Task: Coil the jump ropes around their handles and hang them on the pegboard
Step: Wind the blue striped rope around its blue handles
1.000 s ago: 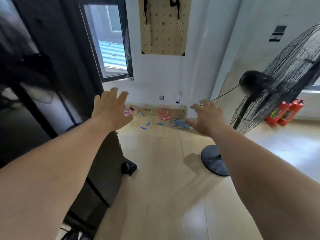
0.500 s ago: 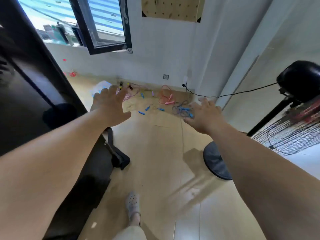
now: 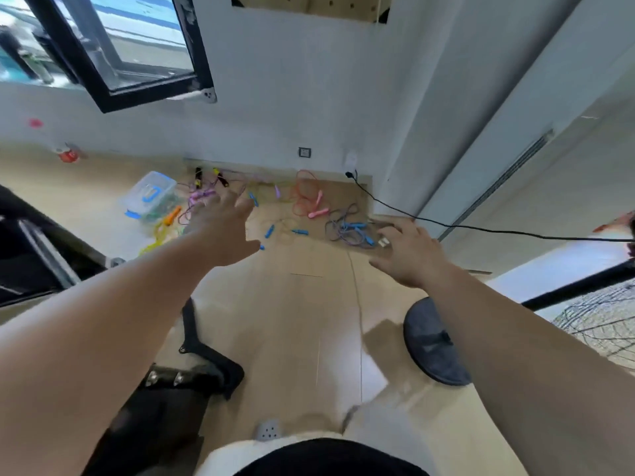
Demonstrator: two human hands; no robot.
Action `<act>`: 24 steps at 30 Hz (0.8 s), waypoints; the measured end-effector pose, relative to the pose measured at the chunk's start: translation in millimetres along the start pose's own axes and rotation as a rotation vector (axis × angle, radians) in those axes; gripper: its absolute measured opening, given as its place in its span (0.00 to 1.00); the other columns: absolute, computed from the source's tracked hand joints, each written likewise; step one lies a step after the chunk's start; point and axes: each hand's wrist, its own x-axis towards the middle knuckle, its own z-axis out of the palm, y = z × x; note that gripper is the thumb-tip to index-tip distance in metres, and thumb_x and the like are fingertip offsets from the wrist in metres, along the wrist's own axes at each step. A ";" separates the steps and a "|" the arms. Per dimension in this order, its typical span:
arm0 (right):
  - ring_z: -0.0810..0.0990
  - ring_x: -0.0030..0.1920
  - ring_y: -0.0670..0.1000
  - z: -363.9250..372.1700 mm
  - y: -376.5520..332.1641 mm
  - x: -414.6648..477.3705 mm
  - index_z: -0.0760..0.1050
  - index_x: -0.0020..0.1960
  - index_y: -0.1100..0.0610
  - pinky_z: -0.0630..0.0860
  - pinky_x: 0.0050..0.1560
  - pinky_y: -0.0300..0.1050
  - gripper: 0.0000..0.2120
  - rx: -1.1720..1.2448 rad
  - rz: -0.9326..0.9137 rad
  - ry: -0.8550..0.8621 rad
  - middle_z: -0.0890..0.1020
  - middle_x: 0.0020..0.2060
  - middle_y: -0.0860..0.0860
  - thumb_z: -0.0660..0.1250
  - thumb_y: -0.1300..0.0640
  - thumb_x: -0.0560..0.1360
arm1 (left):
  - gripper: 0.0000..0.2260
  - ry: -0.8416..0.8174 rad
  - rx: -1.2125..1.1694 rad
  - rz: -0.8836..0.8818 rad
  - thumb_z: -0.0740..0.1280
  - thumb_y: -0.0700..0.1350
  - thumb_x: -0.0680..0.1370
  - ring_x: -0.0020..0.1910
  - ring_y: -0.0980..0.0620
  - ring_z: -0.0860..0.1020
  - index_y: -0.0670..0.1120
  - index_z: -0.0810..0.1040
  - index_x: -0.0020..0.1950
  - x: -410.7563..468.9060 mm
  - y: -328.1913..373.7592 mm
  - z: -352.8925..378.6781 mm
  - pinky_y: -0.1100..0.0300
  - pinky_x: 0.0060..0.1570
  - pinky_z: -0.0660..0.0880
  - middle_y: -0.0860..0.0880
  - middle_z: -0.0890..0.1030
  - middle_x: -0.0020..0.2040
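Wood floor [image 3: 309, 321] at wall foot, jump ropes [image 3: 311, 204] strewn loose.
Left to right: clear lidded box [image 3: 147, 195]; left hand [image 3: 223, 231], fingers spread, empty; open floor between arms; right hand [image 3: 410, 252], spread, empty; fan base [image 3: 433, 341]. Pegboard [image 3: 309, 3] edge above.

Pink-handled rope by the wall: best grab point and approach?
Take the near pink handle from above. It lies flat on the floor, looks rigid, and sits clear of its red cord loop behind. The loose cord would probably be a poorer hold.
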 end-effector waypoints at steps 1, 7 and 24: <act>0.64 0.74 0.59 -0.1 5.3 19.1 0.61 0.77 0.44 0.65 0.72 0.63 0.35 0.013 0.000 -0.020 0.62 0.77 0.51 0.62 0.31 0.75 | 0.39 -0.013 -0.006 0.000 0.66 0.66 0.75 0.76 0.40 0.62 0.51 0.57 0.80 22.5 2.3 0.9 0.42 0.71 0.65 0.45 0.59 0.79; 0.65 0.73 0.59 9.2 60.7 160.0 0.65 0.75 0.45 0.68 0.71 0.60 0.33 0.114 -0.007 -0.102 0.64 0.75 0.52 0.64 0.32 0.75 | 0.37 -0.092 -0.016 -0.020 0.67 0.65 0.75 0.75 0.41 0.64 0.52 0.59 0.79 159.0 26.0 12.9 0.41 0.69 0.68 0.46 0.61 0.77; 0.76 0.60 0.56 -8.9 99.0 478.8 0.72 0.69 0.50 0.76 0.62 0.53 0.29 0.291 0.058 -0.370 0.68 0.67 0.53 0.67 0.35 0.75 | 0.35 -0.319 -0.153 -0.054 0.68 0.63 0.76 0.73 0.42 0.67 0.52 0.61 0.79 463.7 8.9 36.2 0.45 0.67 0.71 0.47 0.63 0.77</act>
